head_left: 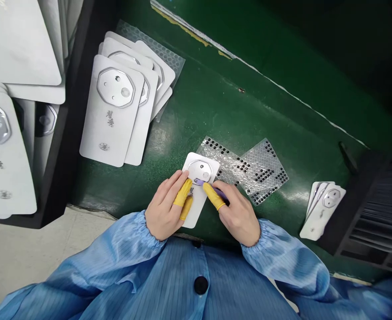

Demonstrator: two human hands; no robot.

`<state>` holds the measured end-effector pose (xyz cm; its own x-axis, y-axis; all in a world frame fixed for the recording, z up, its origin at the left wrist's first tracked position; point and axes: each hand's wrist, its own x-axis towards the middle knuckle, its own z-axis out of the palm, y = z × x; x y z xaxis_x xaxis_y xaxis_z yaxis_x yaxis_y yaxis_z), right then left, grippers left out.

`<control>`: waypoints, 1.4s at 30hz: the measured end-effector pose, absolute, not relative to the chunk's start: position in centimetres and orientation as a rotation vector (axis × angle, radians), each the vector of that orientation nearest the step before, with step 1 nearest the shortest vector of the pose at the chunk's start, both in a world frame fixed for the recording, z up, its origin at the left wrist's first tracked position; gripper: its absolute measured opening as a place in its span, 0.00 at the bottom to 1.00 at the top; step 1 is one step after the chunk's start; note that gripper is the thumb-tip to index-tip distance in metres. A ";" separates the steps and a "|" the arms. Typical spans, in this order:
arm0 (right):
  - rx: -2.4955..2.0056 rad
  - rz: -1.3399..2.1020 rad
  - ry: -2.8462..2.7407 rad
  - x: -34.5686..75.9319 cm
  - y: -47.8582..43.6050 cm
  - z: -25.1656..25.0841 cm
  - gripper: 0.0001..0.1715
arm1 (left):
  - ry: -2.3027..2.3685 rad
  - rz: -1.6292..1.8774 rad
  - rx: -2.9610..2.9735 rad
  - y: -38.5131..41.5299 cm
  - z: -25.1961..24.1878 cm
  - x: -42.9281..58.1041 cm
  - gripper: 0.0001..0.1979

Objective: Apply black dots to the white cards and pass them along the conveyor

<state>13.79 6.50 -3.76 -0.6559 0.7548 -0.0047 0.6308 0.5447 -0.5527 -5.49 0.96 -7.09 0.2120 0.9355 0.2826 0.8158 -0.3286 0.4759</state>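
A small white panel (pixel 196 213) with a silver octagonal inset (pixel 192 168) lies in front of me near the bench edge. My left hand (pixel 168 204) rests on its left side, fingers stretched out over it, two in yellow finger cots. My right hand (pixel 235 209), also with a yellow finger cot, grips a slim purple tool (pixel 221 194). The tool's flat tip touches the lower part of the inset, near a small hole. Fingers hide part of the panel's printed characters. Clear sheets (pixel 227 155) carrying rows of small black round pieces lie just beyond my right hand.
Several similar white panels (pixel 111 133) are stacked on bubble wrap (pixel 178 60) at the left of the green bench (pixel 196 102). A black bin (pixel 70 106) with more panels stands far left. More panels (pixel 319 218) lean by a black rack (pixel 359 195) at right.
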 end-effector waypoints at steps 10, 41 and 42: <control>-1.319 0.996 -2.507 13.6 6.7 -3.3 0.23 | 1.597 0.708 2.278 0.8 -7.1 -5.8 0.09; -1.296 0.237 -2.478 15.1 12.6 -4.9 0.16 | 1.595 0.776 2.271 0.6 -8.5 -5.8 0.28; -1.262 0.291 -2.509 14.3 12.0 -4.9 0.15 | 1.601 0.787 2.251 0.6 -8.8 -5.8 0.31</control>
<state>14.31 11.96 -4.86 -0.5603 0.8066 0.1886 0.7420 0.5899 -0.3185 -5.82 0.60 -8.77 0.2423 0.9309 0.2735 0.7854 -0.3537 0.5080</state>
